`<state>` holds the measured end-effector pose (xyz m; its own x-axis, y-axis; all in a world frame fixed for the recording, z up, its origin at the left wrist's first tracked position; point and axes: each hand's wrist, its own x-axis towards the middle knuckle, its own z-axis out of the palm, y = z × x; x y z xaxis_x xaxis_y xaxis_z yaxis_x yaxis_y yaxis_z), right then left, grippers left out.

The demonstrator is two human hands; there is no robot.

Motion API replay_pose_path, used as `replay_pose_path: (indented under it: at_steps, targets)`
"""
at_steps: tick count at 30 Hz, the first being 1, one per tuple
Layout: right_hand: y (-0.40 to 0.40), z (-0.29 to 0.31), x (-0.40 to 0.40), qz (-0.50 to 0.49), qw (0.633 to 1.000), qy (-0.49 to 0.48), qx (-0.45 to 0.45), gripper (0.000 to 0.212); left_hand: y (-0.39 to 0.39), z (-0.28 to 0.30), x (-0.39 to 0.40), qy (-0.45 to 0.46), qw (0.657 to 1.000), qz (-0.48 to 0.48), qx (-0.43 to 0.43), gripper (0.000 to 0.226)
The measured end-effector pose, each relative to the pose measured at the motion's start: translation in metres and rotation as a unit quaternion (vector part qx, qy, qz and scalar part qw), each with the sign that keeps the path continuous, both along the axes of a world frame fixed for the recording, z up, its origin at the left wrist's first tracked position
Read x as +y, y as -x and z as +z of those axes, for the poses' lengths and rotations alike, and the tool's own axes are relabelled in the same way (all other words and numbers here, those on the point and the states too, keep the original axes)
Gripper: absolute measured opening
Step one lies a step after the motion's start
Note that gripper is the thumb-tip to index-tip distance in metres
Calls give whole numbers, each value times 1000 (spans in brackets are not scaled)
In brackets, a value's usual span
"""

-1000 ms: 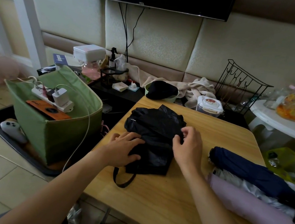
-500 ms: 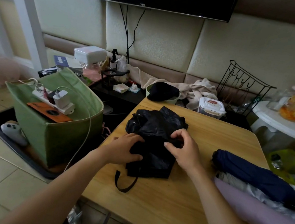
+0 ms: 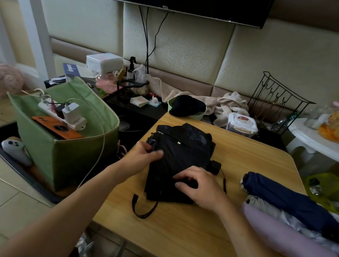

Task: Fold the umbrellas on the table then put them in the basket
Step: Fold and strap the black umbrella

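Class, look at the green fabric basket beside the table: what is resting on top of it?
On the green basket: a white power strip with chargers and an orange-brown flat item. They hide the basket's interior.

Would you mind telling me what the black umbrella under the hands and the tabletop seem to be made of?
The black umbrella canopy looks like thin synthetic fabric, probably nylon or polyester: it crinkles and shows a faint sheen. The light wooden tabletop shows printed-looking grain with a smooth finish, so possibly laminate rather than solid wood.

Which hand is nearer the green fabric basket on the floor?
Left. The left hand grips the black umbrella's edge nearest the green fabric basket; the right hand presses its far side.
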<state>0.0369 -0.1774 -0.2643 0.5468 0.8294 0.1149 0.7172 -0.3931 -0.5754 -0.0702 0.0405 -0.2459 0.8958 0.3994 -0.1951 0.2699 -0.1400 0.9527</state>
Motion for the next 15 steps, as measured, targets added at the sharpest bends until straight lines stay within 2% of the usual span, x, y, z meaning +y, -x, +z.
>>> replay_pose_path:
  at_steps: [3,8,11,15]
  targets:
    - [2,0,1,-18,1000,-7,-5,18,-2,-14,6,-46,998,-18,30,75]
    - [0,4,-2,3,1000,23,-21,15,-4,-22,0,-141,989,26,-42,69]
    - [-1,5,-3,24,999,44,-14,16,-7,-22,-5,-124,986,55,-93,66]
    - [-1,3,-3,22,999,45,-5,15,-10,-27,-2,-69,993,20,-95,94]
